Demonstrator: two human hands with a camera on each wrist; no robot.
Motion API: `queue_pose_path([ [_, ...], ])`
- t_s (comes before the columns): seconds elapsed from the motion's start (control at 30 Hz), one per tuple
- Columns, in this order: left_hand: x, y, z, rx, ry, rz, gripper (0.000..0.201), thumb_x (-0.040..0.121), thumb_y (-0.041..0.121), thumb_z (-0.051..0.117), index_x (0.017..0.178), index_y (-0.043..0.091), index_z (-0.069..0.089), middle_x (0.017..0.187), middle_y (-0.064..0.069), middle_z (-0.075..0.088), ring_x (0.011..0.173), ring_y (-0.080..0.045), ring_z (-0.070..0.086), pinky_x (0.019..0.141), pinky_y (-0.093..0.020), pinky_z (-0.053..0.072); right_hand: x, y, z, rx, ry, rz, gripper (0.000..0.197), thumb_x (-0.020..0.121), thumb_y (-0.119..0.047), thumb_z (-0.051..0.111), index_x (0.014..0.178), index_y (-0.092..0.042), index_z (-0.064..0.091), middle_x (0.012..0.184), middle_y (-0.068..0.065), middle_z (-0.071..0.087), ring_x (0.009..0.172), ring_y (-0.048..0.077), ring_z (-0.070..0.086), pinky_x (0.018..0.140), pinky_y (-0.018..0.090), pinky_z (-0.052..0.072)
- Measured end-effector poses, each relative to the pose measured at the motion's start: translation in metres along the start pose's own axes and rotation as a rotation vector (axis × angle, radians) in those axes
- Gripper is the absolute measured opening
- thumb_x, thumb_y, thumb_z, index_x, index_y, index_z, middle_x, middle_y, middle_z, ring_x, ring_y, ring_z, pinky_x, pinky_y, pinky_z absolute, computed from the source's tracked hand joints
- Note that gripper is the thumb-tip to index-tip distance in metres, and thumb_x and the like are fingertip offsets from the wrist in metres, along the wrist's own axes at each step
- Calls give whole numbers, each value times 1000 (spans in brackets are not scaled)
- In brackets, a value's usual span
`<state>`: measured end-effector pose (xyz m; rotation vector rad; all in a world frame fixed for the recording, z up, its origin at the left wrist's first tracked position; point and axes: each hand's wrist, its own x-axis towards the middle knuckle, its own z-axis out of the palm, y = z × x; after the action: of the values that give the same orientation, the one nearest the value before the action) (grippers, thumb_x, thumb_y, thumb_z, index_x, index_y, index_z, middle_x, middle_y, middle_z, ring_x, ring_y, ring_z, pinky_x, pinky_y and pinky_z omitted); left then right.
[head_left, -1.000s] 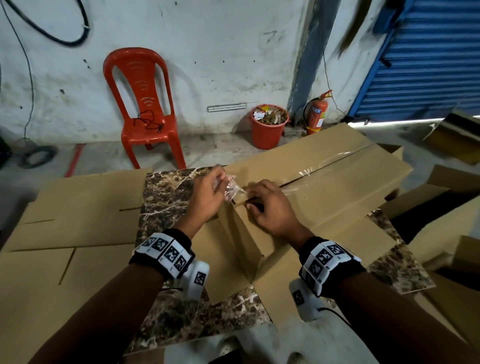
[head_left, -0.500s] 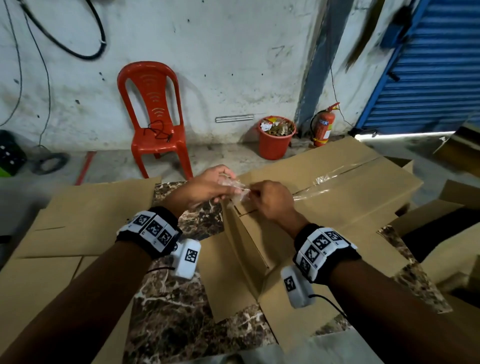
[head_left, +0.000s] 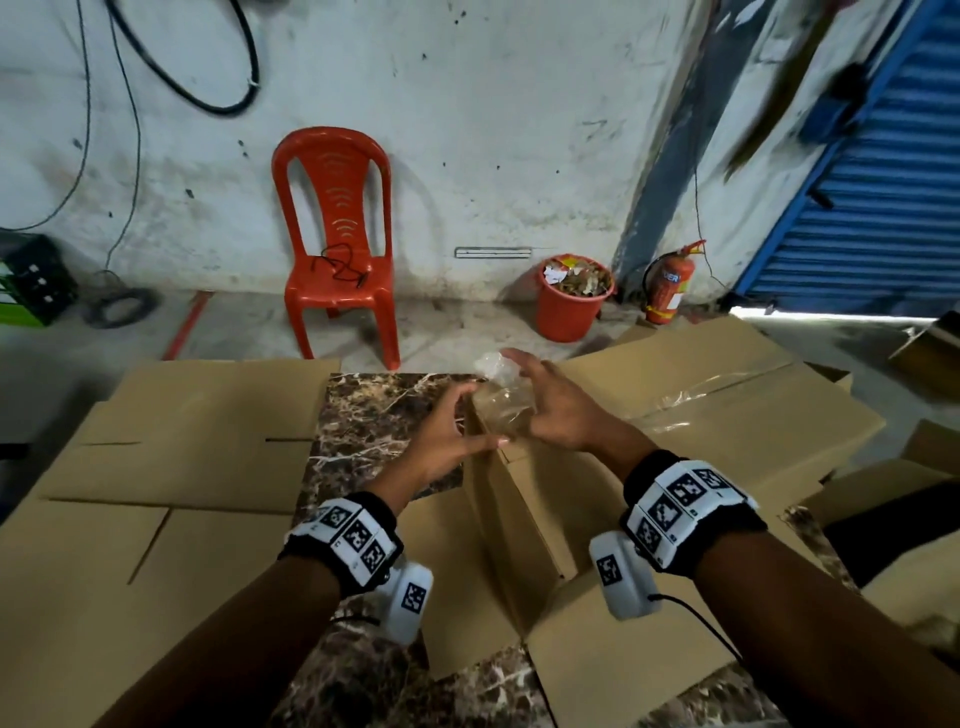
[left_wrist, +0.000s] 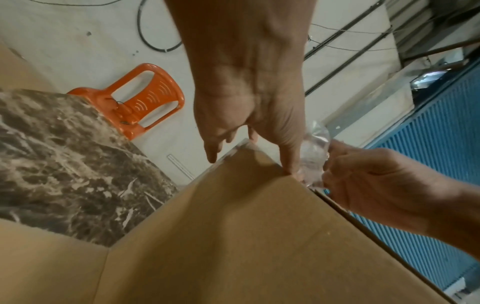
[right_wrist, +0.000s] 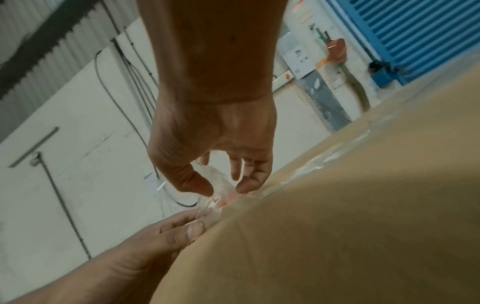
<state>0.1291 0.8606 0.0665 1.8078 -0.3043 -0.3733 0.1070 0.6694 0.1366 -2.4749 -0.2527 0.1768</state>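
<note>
1. While the left hand braces the near top corner of the cardboard box, the right hand holds the clear tape at that same corner
2. Left hand: the fingers are spread and only lightly bent, and they close round nothing; the left wrist view shows the thumb pressed on the top edge of the box, and the right wrist view shows the fingers touching the loose tape
3. Right hand: the thumb and fingertips bend toward each other and pinch the crumpled tape between them; the other fingers stand apart and relaxed
4. Tape location: a transparent, crumpled wad sits just above the box corner, between the two hands; a wrinkled strip of the same tape lies along the seam on the box top, and whether it joins the wad cannot be told
5. Box location: the box lies on the marble slab, with the flaps at its near end folded outward
6. Surroundings: flat cardboard sheets cover the left side of the slab; a red chair, a red bucket and a fire extinguisher stand along the wall behind, with a blue shutter to the right
</note>
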Motion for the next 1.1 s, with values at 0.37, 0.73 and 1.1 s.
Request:
queue_pose_path([
  [0.37,-2,-11,-9,-213,-6,-101,71,53,36,93,116,27,62,128,-1,61,124,-22,53,108,-49,42,19,3,9,-67,80,-103,35,84,-27,60,115,-13,61,104,8,71,90,24,66,76,33,51],
  [0.73,5,-8,-12,28,-50,97,31,76,36,80,97,17,66,100,-1,69,95,-16,64,84,-32,51,29,5,30,530,515,128,30,92,-9,66,114,-21,51,99,-10,66,93,11,66,83,45,59],
  [1.1,15,-3,-12,747,112,496,22,95,25,55,94,10,73,86,0,64,71,-11,58,65,-30,54,25,13,32,646,473,127,37,88,-13,71,122,-12,56,102,-11,66,86,-4,65,71,15,50],
])
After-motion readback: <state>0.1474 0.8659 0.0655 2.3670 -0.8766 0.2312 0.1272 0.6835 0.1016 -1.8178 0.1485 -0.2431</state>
